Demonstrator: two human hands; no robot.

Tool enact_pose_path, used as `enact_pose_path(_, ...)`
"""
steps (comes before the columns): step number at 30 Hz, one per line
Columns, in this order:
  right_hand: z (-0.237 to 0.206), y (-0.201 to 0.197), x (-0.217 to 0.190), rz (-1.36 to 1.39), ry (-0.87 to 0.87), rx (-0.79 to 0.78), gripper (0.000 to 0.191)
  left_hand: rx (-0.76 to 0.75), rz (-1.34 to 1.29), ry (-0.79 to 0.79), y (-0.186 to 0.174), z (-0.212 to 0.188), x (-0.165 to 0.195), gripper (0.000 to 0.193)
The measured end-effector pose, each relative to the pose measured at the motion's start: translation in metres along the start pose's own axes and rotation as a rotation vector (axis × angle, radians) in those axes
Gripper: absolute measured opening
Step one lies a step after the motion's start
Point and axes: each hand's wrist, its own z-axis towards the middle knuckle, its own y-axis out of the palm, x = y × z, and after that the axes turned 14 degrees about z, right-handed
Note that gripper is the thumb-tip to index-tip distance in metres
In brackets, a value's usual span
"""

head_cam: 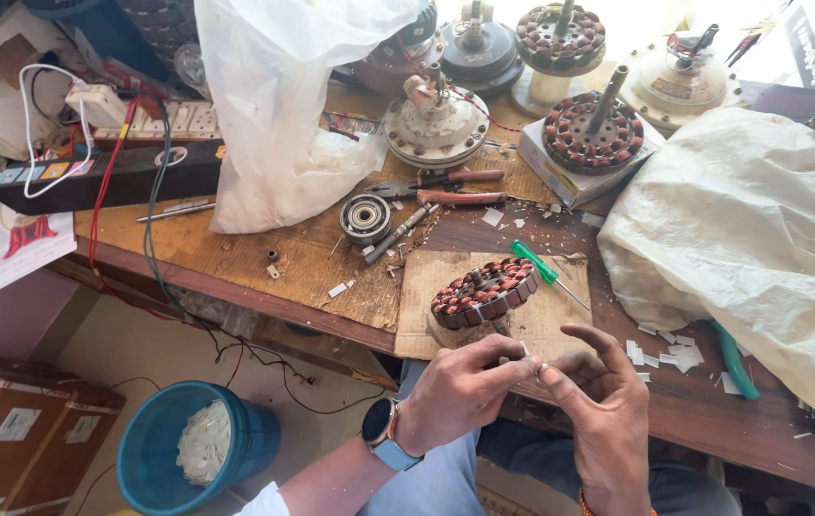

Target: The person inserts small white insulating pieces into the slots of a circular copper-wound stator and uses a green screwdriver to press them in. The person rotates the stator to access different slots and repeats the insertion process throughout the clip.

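Pinching a tiny white strip (hard to make out), left hand fingers closed, right hand half-curled, stator beyond.

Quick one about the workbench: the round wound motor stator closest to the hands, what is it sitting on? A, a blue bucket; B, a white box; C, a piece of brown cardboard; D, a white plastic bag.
C: the wound stator lies on a flat piece of brown cardboard at the bench edge, with a green-handled screwdriver beside it, just above the left hand and right hand.
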Motion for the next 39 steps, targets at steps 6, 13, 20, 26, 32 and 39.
enact_pose_path(6,-0.005,-0.002,0.010,-0.336,-0.198,0.016,0.019,0.055,-0.155,-0.105,0.004,0.000,-0.003,0.027)
enact_pose_path(13,-0.010,-0.033,0.026,0.334,-0.098,-0.101,0.015,0.111,0.245,0.173,-0.033,-0.023,-0.017,0.046)
enact_pose_path(20,-0.031,-0.078,0.032,0.549,-0.185,-0.095,0.015,0.048,0.116,0.041,-0.049,-0.018,-0.055,0.075)
enact_pose_path(26,-0.051,-0.103,0.024,0.604,-0.340,-0.228,0.013,0.196,0.018,-0.057,-0.013,-0.023,-0.042,0.075)
enact_pose_path(32,-0.058,-0.111,0.019,0.346,-0.448,0.000,0.016,0.303,-0.041,-0.109,0.005,-0.009,-0.022,0.082)
enact_pose_path(39,-0.012,-0.106,0.032,0.529,-0.561,-0.074,0.015,0.032,0.091,0.077,-0.011,0.041,-0.054,0.088)
